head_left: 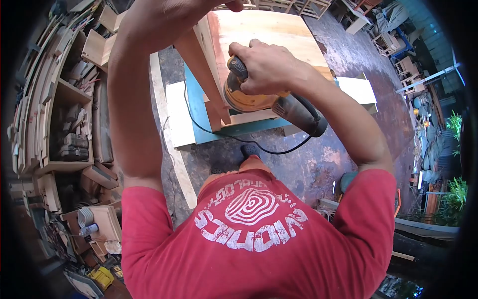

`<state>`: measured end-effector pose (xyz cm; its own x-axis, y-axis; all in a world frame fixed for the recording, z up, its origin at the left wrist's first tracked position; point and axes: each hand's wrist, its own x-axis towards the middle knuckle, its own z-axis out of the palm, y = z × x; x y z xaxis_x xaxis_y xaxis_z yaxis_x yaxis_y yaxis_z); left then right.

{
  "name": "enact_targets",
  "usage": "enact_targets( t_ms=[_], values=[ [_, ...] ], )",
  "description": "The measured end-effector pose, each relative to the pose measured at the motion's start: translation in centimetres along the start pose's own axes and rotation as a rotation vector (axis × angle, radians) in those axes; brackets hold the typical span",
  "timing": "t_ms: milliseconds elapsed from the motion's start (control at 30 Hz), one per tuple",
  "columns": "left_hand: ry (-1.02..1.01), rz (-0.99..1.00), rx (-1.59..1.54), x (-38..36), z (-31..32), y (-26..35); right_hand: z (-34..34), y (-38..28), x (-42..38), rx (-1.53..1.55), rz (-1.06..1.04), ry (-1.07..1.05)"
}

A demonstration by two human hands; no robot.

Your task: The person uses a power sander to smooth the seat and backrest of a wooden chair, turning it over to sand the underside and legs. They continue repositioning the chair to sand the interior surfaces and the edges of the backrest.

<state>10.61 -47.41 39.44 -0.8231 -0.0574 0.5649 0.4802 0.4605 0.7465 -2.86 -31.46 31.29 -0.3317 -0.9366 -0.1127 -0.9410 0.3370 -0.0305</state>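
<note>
My right hand [271, 67] is wrapped over the top of a yellow and black orbital sander [247, 101]. The sander rests at the near end of a pale wooden panel [294, 30], and its black dust canister points down to the right. A dark cord [234, 138] runs from the sander around to the left. My left hand [199, 6] reaches to the top edge of the view, above an upright wooden board [200, 60] along the panel's left side. Most of its fingers are cut off by the frame, so its grip is hidden.
Under the wood is a blue-green support [239, 130] with white boards [180, 117] sticking out. Shelves with stacked lumber [67, 124] line the left side. Wooden furniture pieces [406, 70] stand at the far right. A long wooden strip [167, 124] lies on the floor.
</note>
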Motion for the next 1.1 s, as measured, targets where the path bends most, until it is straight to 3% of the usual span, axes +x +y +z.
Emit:
enact_targets(
  t_ms=[67, 133, 400, 533, 767, 867, 967, 1033, 1100],
  values=[
    [-0.045, 0.022, -0.054, 0.0, 0.5, 0.1, 0.2, 0.5, 0.7, 0.0, 0.009, -0.005],
    [0.091, -0.006, 0.074, 0.0, 1.2, -0.1, 0.4, 1.1, 1.9, 0.012, 0.056, 0.041],
    [0.063, -0.075, 0.048, 0.3, 1.1, 1.3, -0.7, -0.8, 0.5, -0.029, 0.007, -0.027],
    [0.129, 0.008, 0.149, 0.4, 1.7, -0.2, 0.4, 1.5, 2.9, 0.004, 0.059, 0.111],
    [0.105, -0.117, 0.126, 0.4, 1.3, 1.6, -0.9, 2.3, 5.8, 0.012, 0.142, 0.018],
    [0.094, -0.048, -0.111, -0.1, 0.9, 1.3, -0.9, 1.1, 4.0, 0.001, 0.049, 0.006],
    [0.23, 0.005, -0.083, -0.1, 2.0, -1.8, -0.7, 0.4, 3.6, -0.011, 0.035, -0.045],
    [0.281, 0.075, -0.06, 0.5, 2.9, -1.3, -0.5, 2.1, 3.8, 0.013, 0.079, 0.071],
    [0.117, -0.121, 0.153, -0.2, 1.0, -0.4, -1.1, 2.8, 5.3, 0.022, 0.1, 0.055]
  ],
)
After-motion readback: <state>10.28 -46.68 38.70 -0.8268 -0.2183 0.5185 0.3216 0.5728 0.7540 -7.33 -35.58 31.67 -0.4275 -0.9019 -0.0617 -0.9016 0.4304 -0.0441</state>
